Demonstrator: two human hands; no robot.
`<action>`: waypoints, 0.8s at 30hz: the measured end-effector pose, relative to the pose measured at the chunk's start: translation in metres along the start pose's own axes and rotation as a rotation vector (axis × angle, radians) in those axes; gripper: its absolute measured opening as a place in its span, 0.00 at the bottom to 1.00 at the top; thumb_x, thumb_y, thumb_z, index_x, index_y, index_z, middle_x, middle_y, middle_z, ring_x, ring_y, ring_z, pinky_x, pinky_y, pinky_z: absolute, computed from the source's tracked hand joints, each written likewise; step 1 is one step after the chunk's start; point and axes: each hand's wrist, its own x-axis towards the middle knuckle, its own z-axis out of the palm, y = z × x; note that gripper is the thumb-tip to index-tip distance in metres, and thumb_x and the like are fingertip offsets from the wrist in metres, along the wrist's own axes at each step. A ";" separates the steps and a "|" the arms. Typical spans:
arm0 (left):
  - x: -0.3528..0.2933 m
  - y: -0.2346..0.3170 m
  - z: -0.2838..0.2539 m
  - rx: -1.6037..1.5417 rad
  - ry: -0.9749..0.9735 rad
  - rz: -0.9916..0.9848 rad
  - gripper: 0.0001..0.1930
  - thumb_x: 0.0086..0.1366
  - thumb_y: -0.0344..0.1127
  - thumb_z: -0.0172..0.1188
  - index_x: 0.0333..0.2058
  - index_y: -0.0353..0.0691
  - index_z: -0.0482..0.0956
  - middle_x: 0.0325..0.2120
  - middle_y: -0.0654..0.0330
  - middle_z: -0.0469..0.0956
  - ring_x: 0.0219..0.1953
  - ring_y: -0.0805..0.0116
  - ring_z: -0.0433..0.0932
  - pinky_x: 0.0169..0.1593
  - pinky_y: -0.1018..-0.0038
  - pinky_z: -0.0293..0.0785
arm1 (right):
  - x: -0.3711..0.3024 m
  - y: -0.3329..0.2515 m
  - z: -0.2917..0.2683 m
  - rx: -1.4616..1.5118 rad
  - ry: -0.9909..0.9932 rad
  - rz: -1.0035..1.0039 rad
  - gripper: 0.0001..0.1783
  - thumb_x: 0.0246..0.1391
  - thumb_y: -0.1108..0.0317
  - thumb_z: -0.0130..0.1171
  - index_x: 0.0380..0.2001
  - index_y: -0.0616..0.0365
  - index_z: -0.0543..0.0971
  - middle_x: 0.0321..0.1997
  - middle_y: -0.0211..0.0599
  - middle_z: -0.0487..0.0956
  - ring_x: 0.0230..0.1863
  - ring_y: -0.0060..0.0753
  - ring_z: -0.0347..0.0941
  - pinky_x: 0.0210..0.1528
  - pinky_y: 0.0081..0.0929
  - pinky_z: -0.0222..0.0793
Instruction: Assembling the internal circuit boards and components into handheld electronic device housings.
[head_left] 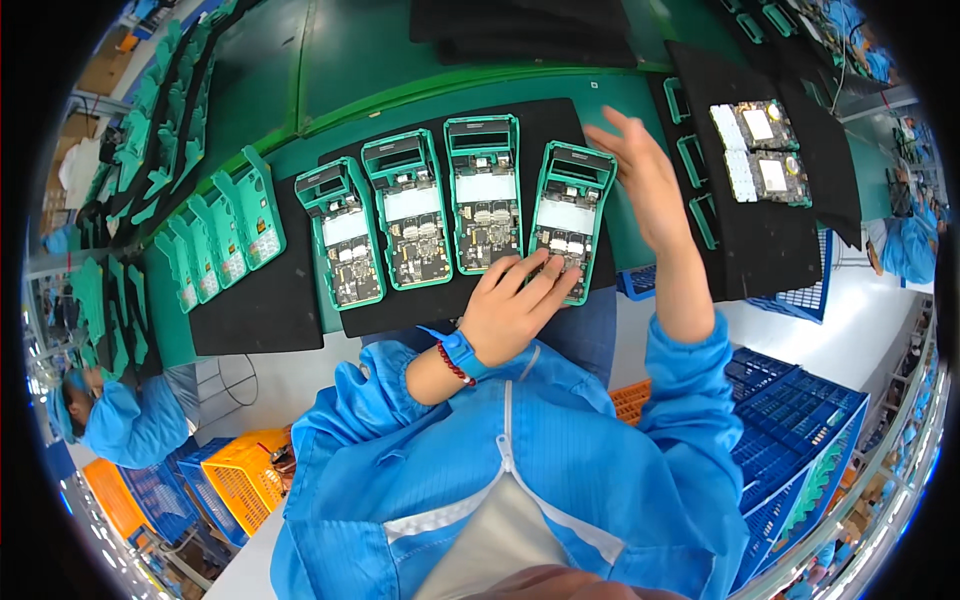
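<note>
Several green device housings with dark circuit boards and white blocks inside stand in a row on a black mat (pixel 420 306). The rightmost housing (pixel 568 217) tilts slightly from the others. My left hand (pixel 512 308) rests its spread fingers on the lower part of that housing's board, without gripping it. Beside its upper right corner, my right hand (pixel 645 178) is raised with fingers apart and holds nothing. To the left of the worked housing are another housing (pixel 483 195), one more housing (pixel 408 210) and the leftmost housing (pixel 344 235).
Several green shell parts (pixel 232 230) lie on a black mat at left. On a right-hand mat (pixel 765 245) are loose circuit boards (pixel 775 150) and dark-windowed green frames (pixel 692 160). Blue crates (pixel 785 420) stand low at right, orange crates (pixel 245 475) at left. A person in blue (pixel 140 420) sits at left.
</note>
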 end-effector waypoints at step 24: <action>-0.038 -0.005 -0.049 -2.392 0.387 -1.025 0.29 0.76 0.56 0.39 0.64 0.42 0.64 0.63 0.58 0.69 0.64 0.63 0.68 0.70 0.62 0.61 | -0.119 -0.042 0.068 -0.529 0.162 -0.470 0.38 0.41 0.56 0.79 0.51 0.68 0.76 0.32 0.40 0.82 0.31 0.34 0.82 0.31 0.28 0.77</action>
